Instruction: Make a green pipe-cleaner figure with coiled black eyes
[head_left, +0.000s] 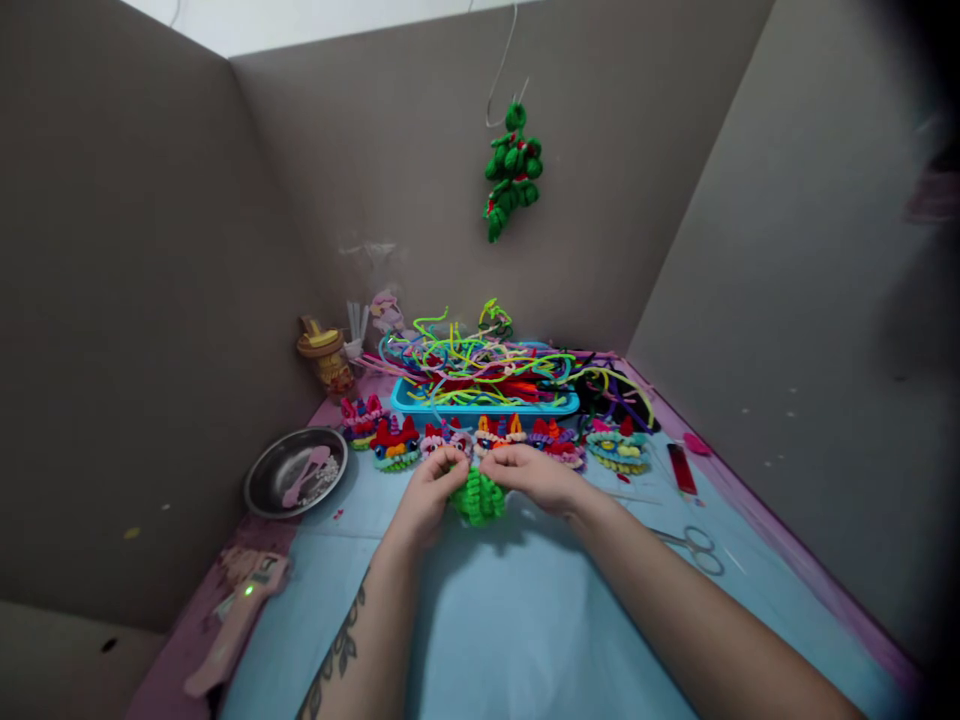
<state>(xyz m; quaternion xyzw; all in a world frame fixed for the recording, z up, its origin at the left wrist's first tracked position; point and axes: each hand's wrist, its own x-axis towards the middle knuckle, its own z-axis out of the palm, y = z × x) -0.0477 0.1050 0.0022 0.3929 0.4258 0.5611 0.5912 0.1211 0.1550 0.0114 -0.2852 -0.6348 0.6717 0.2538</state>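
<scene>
My left hand (431,487) and my right hand (531,473) meet over the blue table mat (525,620), both pinched on a bright green coiled pipe-cleaner piece (478,497). The fingers of both hands are closed on its top edge. Just behind my hands stands a row of several finished colourful pipe-cleaner figures (396,444). Behind those, a blue tray (420,400) holds a heap of loose pipe cleaners (480,360) in many colours.
A metal bowl (274,480) with a pink spoon sits at the left. A glue gun (236,610) lies at the front left. Scissors (694,545) and a red lighter (681,467) lie at the right. A yellow-lidded jar (326,355) stands at the back. A green figure (512,170) hangs on the cardboard wall.
</scene>
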